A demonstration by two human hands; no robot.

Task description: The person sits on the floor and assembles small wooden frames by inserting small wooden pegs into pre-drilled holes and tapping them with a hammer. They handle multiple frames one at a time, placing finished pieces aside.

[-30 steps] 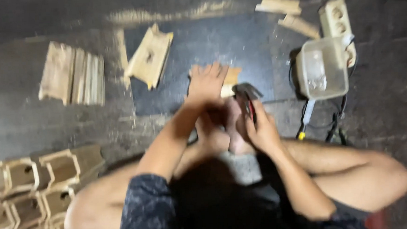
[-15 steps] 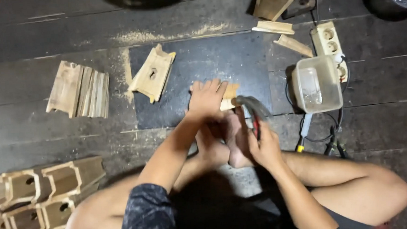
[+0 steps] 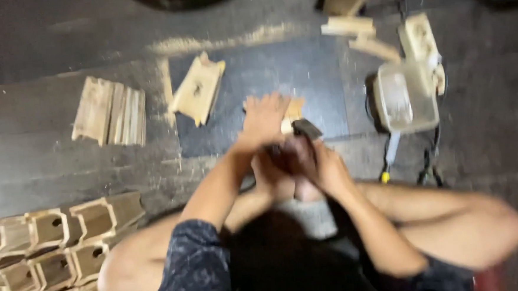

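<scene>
Since the earlier frame, only the camera view shifts and blurs; both hands keep their places. Left hand lies flat, fingers spread, pressing a pale wood piece onto the dark mat. Right hand is closed around a hammer, its head just beside the wood. Risk: a mis-aimed blow could hit the left fingers, since they lie close. Notched, rough-sawn wood blocks lie nearby; a clear plastic box sits to the right.

Left hand flat on wood piece; right hand grips hammer.
</scene>
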